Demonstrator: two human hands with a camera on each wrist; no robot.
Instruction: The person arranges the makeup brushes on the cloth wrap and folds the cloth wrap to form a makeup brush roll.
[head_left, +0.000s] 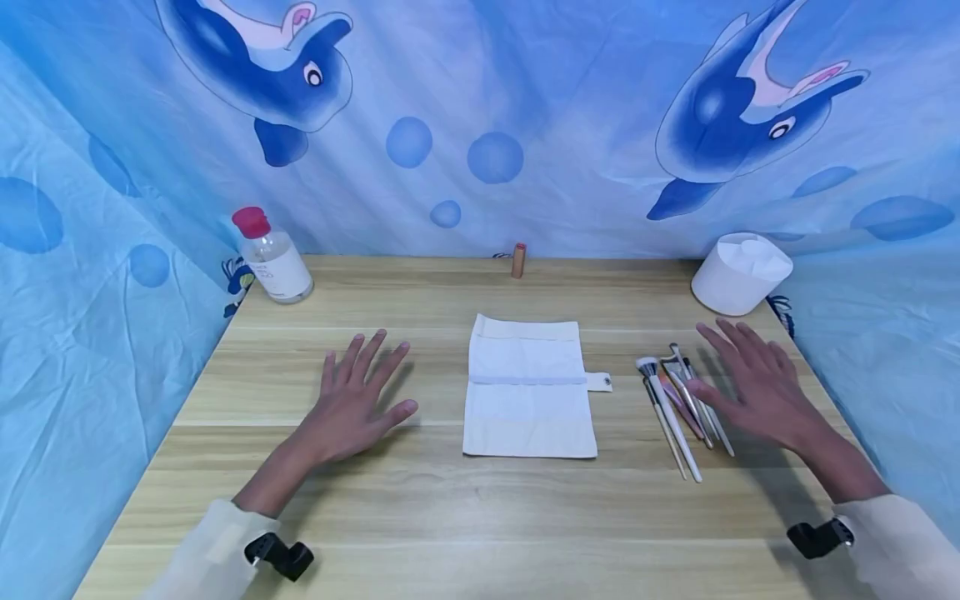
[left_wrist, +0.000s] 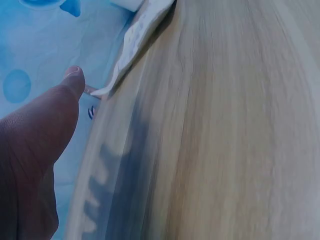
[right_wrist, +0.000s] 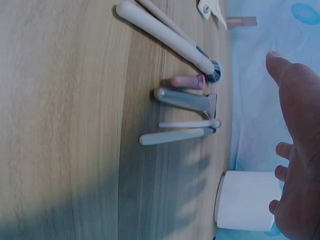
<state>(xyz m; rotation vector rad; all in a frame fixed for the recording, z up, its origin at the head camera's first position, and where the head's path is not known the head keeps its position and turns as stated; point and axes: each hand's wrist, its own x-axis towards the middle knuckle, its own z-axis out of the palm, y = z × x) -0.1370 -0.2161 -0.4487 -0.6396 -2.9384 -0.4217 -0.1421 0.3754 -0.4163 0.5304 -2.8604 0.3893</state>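
My left hand [head_left: 351, 410] hovers over the left part of the table with its fingers spread, and holds nothing. To its right, a white cloth pouch [head_left: 528, 417] lies unfolded, its snap tab [head_left: 598, 382] pointing right. Several makeup brushes [head_left: 678, 425] lie in a loose bunch right of the pouch. Over the right side of these brushes, my right hand [head_left: 753, 387] is held with fingers extended and nothing in it. The right wrist view shows a thick white-handled brush [right_wrist: 160, 35] and a grey-handled one [right_wrist: 182, 99] below that palm.
A clear bottle with a red cap [head_left: 277, 262] stands at the back left corner. A small brown tube [head_left: 518, 261] stands upright at the back edge. At the back right is a white paper roll [head_left: 741, 275]. Blue dolphin-print cloth [head_left: 480, 100] hangs behind and beside the wooden table [head_left: 480, 517].
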